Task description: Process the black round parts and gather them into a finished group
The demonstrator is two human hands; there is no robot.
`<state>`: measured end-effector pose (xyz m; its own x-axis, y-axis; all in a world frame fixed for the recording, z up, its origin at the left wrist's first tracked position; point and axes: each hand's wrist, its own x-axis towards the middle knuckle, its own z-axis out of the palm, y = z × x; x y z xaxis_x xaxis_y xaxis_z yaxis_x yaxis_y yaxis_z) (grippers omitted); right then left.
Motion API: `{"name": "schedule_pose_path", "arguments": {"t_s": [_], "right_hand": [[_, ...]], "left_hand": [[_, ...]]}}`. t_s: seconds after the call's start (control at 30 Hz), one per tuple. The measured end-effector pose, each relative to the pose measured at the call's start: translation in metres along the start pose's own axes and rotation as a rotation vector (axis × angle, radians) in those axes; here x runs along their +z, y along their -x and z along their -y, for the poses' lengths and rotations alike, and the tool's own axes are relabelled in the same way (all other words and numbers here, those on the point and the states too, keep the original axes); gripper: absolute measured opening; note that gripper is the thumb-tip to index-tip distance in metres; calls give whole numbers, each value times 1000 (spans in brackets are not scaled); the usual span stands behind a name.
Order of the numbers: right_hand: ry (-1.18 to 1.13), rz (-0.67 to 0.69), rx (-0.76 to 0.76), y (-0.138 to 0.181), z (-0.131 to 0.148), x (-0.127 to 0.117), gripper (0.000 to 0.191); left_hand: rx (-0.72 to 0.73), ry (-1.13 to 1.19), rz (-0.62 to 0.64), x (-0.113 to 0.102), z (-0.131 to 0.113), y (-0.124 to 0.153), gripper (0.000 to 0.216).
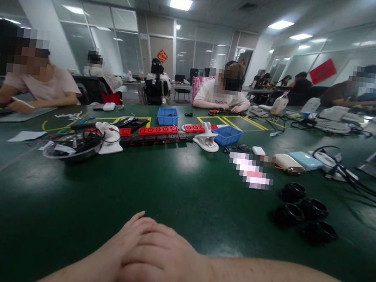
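Near the table's front edge, my right hand [166, 258] lies across my left hand [130, 234], its fingers curled over the back of it. One fingertip of the left hand sticks up past the right hand; its other fingers are hidden beneath. No object shows in either hand. Nearest to them, on the right, several black ring-shaped parts [314, 209] stand together on the green table [182, 194]. Farther off is a row of red and black blocks [158, 131], with a white clip stand [207, 138] at its right end.
A metal bowl of cables [71, 148] and a second white clip stand [110, 139] are at left. Blue bins [167, 117] stand beyond the blocks. A phone with a blurred screen [250, 171], a light-blue case [303, 160] and black cables lie at right. Co-workers sit around the table.
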<state>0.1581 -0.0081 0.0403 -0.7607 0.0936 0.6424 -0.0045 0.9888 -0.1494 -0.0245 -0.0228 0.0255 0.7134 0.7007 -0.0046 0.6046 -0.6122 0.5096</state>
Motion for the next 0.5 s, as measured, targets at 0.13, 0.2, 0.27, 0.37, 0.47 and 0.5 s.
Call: {"name": "schedule_pose_path", "arguments": {"t_s": [0.13,0.2,0.27,0.37,0.47,0.5], "right_hand": [[164,11,284,-1,5,-3,44],[211,76,358,-2,7,-4,43],[205,111,381,-3,6,-5,37],[89,106,344,-4,3,-6,25],[-58,79,257,-4,0,-8,20],[-98,71,222,-4,0,-8,20]], "left_hand": [[-46,-10,-127,3,-8,-4,59],[-61,35,-168,0,-12,-6,46],[-62,83,-170,-4,-14,-9,38],[-73,114,-167,-10,-13,-11,37],[-69,108,-159,-14,-11,-11,36],[-61,101,-151,-15,-11,-11,35]]}}
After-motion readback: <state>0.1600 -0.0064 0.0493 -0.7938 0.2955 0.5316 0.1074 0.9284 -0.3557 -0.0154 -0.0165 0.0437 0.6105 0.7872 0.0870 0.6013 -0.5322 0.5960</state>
